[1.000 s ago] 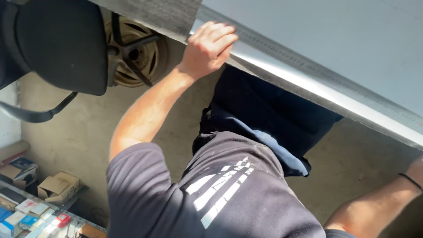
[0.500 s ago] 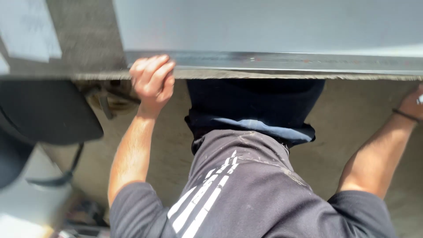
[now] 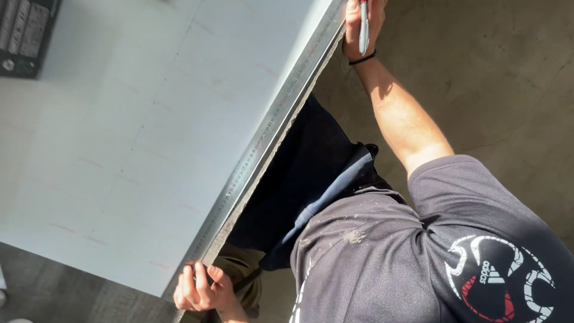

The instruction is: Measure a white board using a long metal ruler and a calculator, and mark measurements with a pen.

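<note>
The left hand grips the near end of a long metal ruler, its fingers curled shut over the ruler's edge and the corner of a pale board. The ruler runs away from those fingers along the board's edge, up to the right hand at the top of the view. That hand's fingers are closed around one pen, silver-grey with a red band near its lower end; the pen lies lengthwise along the hand, pointing back toward the wrist. Whether the right fingers also press on the ruler I cannot tell, since the hand is cut off by the frame. A thin black band circles the right wrist just below the pen.

The board is one large flat sheet, whitish grey, with faint reddish marks scattered over it. It spreads out to the far side of the ruler from both hands. Beyond it, in the upper left corner far from either hand, sits one dark rectangular package with pale label strips in rows; its print is too small to make out.

The person wears a dark shirt with a round white and red emblem. Concrete floor shows beside the right arm, sunlit.
</note>
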